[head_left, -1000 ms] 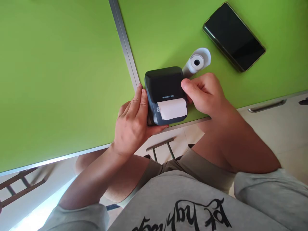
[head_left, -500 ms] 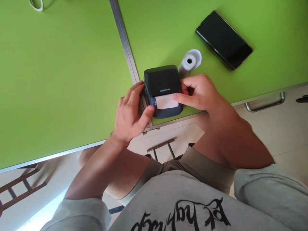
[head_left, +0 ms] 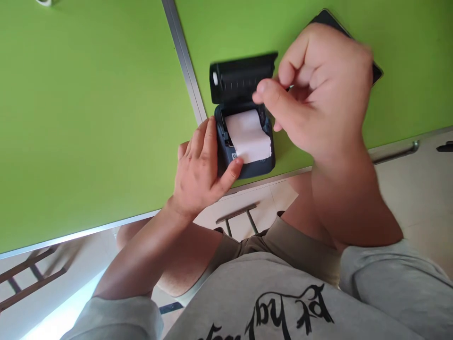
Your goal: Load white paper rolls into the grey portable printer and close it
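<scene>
A small dark label printer (head_left: 256, 169) sits at the table's front edge, its black lid (head_left: 240, 80) raised. White paper (head_left: 249, 137) lies inside and drapes over the front. Along the printer's left side rest the fingers of my left hand (head_left: 200, 167), which grips it, with the thumb on the front by the paper's edge. My right hand (head_left: 318, 94) hovers at the lid's right end, thumb stretched in front of the lid and other fingers loosely curled. Nothing shows in its grasp, and whether a fingertip touches the lid is unclear.
A black phone (head_left: 327, 19) lies at the back right, mostly covered by my right hand. A metal strip (head_left: 182, 56) divides the green tabletop (head_left: 95, 118). A metal handle (head_left: 399, 153) juts out below the front edge at right.
The printer's lid has swung up from closed, uncovering the paper inside. My right hand has risen from the printer's right side and now hides the loose paper roll. My left hand stays at the printer.
</scene>
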`<state>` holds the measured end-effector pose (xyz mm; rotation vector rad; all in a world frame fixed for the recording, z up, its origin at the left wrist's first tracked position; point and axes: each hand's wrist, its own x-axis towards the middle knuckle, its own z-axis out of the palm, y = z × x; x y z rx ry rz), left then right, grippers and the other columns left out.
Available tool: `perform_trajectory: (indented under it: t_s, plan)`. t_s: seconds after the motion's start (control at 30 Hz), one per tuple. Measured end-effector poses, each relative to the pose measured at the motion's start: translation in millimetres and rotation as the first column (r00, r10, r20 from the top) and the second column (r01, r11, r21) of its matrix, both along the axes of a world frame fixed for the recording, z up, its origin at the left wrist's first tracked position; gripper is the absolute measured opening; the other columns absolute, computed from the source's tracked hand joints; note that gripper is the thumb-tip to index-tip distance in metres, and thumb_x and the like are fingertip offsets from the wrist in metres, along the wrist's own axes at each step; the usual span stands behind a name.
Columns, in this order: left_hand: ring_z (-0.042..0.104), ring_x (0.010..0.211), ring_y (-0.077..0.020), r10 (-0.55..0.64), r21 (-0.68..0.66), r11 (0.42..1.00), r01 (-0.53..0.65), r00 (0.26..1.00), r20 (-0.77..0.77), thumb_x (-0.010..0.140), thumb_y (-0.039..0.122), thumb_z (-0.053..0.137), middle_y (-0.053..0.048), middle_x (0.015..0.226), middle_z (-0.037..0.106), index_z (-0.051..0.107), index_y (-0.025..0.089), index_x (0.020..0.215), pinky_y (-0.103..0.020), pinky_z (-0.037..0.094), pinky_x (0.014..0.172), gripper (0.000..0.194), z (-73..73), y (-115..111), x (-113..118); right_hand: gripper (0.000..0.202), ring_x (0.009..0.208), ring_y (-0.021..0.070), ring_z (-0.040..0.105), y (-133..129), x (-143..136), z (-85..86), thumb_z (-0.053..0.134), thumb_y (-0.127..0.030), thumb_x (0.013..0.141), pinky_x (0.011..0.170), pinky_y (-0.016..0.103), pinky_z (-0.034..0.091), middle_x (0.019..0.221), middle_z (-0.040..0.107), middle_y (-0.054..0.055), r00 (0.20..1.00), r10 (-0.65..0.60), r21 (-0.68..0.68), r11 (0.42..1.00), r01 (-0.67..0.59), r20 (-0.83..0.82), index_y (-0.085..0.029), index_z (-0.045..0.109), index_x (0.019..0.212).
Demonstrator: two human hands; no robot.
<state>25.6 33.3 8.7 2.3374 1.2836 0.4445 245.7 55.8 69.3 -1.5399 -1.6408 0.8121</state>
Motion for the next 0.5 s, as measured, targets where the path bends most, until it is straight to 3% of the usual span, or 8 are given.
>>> perform_trajectory:
  t_s: [0.1, 0.2, 0.33, 0.5]
  plan:
    - [0.054, 0.142, -0.0425, -0.027, 0.007, 1.000, 0.027, 0.999, -0.028, 0.101, 0.078, 0.026, -0.028, 0.161, 0.047, 0.033, 0.007, 0.163, -0.052, 0.047, 0.104, 0.094, 0.6, 0.0, -1.2, 0.018, 0.063, 0.0105, 0.051, 9.5, -7.8, 3.9, 0.068, -0.034, 0.090, 0.067, 0.032, 0.035, 0.080, 0.068, 0.001, 0.946, 0.075, 0.029, 0.996, -0.089, 0.314, -0.020, 0.063, 0.079]
    - [0.054, 0.142, -0.0414, -0.040, 0.015, 0.999, 0.040, 0.999, -0.037, 0.102, 0.077, 0.026, -0.030, 0.160, 0.047, 0.033, 0.003, 0.162, -0.051, 0.047, 0.104, 0.095, 1.0, 0.7, -2.0, 0.015, 0.058, 0.0119, 0.035, 13.5, -14.9, 1.3, 0.068, -0.027, 0.087, 0.063, 0.033, 0.019, 0.065, 0.059, 0.003, 0.800, 0.188, -0.133, 0.982, -0.136, 0.570, -0.022, 0.069, 0.073]
    - [0.054, 0.143, -0.0400, -0.049, 0.010, 0.999, 0.049, 0.999, 0.007, 0.104, 0.074, 0.017, -0.028, 0.160, 0.047, 0.033, 0.007, 0.163, -0.050, 0.047, 0.105, 0.091, 1.2, 1.0, -3.8, 0.006, 0.054, 0.0118, 0.029, 13.0, -15.5, -1.3, 0.070, -0.021, 0.084, 0.062, 0.033, 0.012, 0.057, 0.049, 0.002, 0.707, 0.258, -0.125, 0.964, -0.235, 0.658, -0.025, 0.071, 0.081]
    - [0.053, 0.143, -0.0374, -0.055, -0.024, 0.998, 0.057, 0.995, 0.082, 0.101, 0.076, -0.002, -0.026, 0.160, 0.048, 0.035, 0.008, 0.163, -0.048, 0.045, 0.106, 0.100, 1.3, 0.4, -5.4, 0.025, 0.056, 0.0126, 0.035, 18.2, -11.9, 0.3, 0.075, -0.030, 0.082, 0.061, 0.031, 0.016, 0.072, 0.065, 0.003, 0.669, 0.293, -0.199, 0.956, -0.215, 0.683, -0.030, 0.073, 0.107]
